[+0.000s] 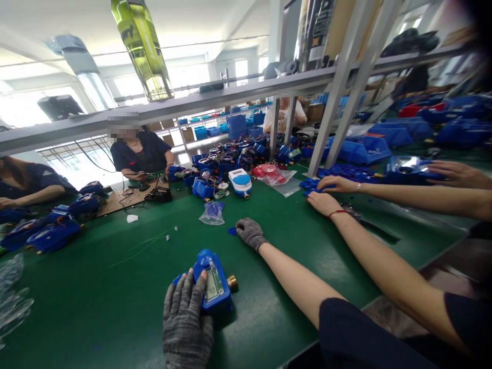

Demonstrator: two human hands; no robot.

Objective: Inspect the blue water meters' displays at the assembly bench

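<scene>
Under my left hand (pixel 188 318), in a grey knit glove with bare fingertips, is a blue water meter (pixel 213 287) with a small display window, a round blue cap and a brass threaded end. My fingers lie over its left side and hold it on the green table. Farther out, my right hand (pixel 250 233), gloved the same way, rests on the tabletop with its fingers curled. Small blue pieces (pixel 232 231) lie at its fingertips; what is under the fingers is hidden. Just beyond is a clear bag with a blue item (pixel 212 212).
A co-worker's bare hands (pixel 326 203) handle blue parts at right. A white-and-blue meter (pixel 240 183), a bag of red parts (pixel 272 173) and many blue meter bodies (pixel 230 156) lie behind. More blue housings (pixel 56 231) are at left. Two people sit opposite, beneath a metal shelf (pixel 215 96).
</scene>
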